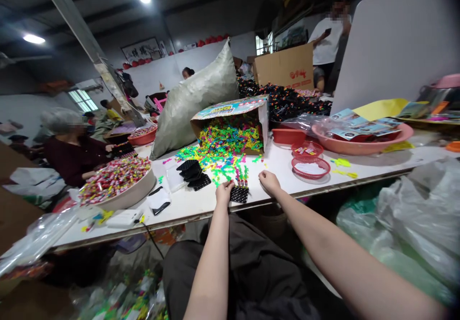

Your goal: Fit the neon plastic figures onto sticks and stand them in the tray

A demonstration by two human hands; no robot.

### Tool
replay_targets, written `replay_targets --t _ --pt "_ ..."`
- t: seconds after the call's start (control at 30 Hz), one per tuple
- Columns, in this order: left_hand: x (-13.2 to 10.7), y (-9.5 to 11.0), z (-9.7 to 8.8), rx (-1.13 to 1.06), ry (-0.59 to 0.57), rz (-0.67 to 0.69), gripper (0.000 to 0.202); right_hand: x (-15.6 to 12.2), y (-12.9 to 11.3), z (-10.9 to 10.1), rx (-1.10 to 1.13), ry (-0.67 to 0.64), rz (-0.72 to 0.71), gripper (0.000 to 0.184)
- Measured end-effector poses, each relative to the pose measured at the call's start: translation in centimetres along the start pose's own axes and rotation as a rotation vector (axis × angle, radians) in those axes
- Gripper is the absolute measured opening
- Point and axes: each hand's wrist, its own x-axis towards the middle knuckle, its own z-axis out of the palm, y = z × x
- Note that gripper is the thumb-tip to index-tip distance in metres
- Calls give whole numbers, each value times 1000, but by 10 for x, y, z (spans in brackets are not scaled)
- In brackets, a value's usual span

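A small black tray (239, 195) with rows of holes lies at the table's front edge, and colourful little plastic pieces (242, 177) stand upright along its far side. My left hand (224, 193) is closed at the tray's left edge, its fingertips gripping there. To the right of the tray, apart from it, my right hand (270, 184) is curled closed just above the tabletop; whatever its fingers hold is hidden. Loose green, yellow, blue and pink pieces (230, 138) spill from a tipped cardboard box (266, 119) beyond my hands. A stack of black trays (190, 172) sits left.
A white basin (145, 186) heaped with wrapped pieces stands left, near a seated person (68, 147). Red baskets (311, 169) and a pink basin (362, 145) are at right. Behind the box rise a big sack (197, 95) and a heap of black pieces (294, 104).
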Motion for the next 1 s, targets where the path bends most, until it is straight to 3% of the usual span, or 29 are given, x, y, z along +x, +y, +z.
replay_targets --t 0.73,1.0 --pt "10 -10 6 -94 -32 50 29 0 -2 0 -34 0 -11 21" --pt "13 -14 11 -49 21 70 28 0 -1 0 -16 3 -18 21"
